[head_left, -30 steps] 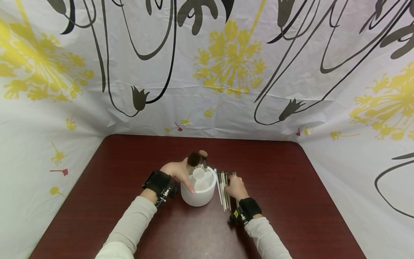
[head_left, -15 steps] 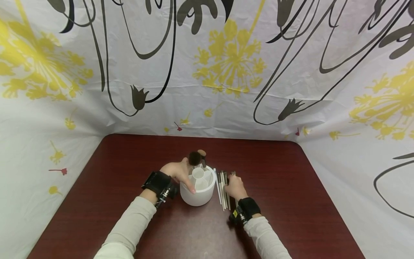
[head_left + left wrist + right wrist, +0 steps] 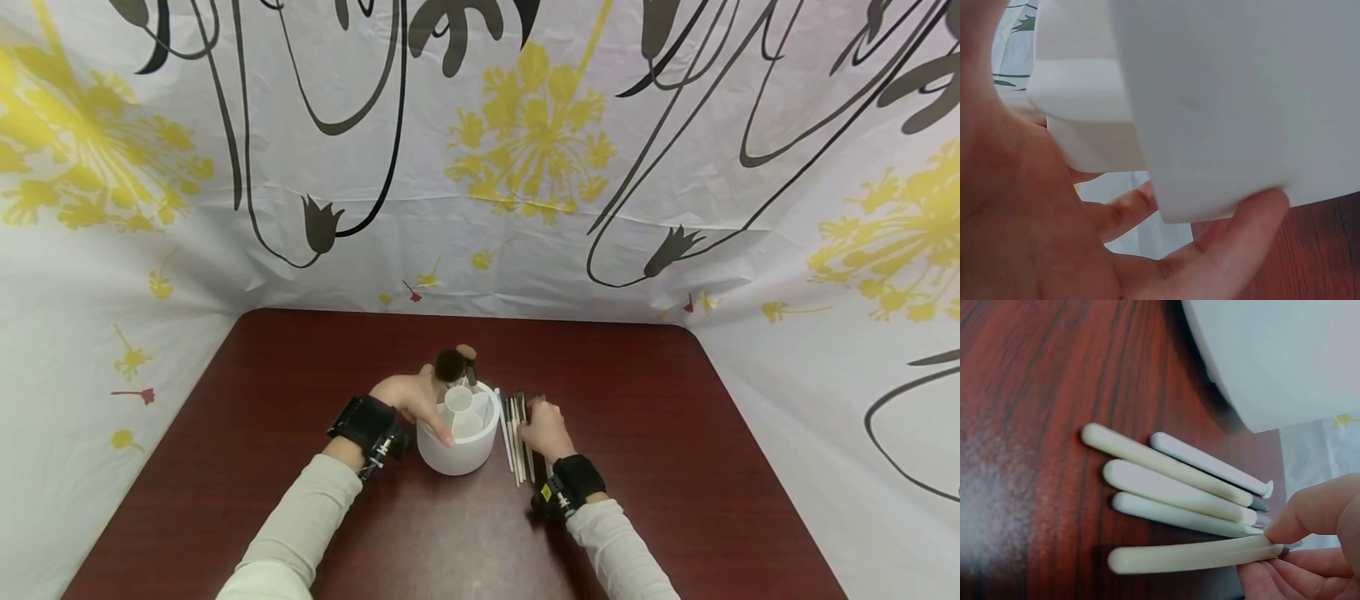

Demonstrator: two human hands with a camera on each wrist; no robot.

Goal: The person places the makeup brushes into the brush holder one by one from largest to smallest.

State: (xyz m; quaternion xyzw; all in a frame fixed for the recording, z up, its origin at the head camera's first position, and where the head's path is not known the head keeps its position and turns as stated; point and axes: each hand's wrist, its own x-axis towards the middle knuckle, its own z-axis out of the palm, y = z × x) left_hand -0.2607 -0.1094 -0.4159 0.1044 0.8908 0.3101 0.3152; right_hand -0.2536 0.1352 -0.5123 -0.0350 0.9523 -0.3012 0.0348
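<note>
A round white brush holder (image 3: 456, 457) with divided compartments stands on the table. My left hand (image 3: 408, 396) grips its left side, thumb over the front rim; the left wrist view has the fingers curved round its white wall (image 3: 1229, 106). Two makeup brushes stand in the holder at the back: one with a dark fluffy head (image 3: 450, 365), one with a tan head (image 3: 467, 351). To the right of it, my right hand (image 3: 546, 432) pinches a cream-handled makeup brush (image 3: 1179, 557) near the far end of its handle. The pinched brush's head is hidden by the fingers.
Several more light-handled brushes (image 3: 1175, 487) lie side by side on the dark red wooden table (image 3: 360, 542), between the holder and my right hand. A patterned white cloth (image 3: 525, 258) hangs behind the table and along its sides.
Almost nothing differs. The whole head view has shifted very slightly; both hands keep their places on the holder and at the brush.
</note>
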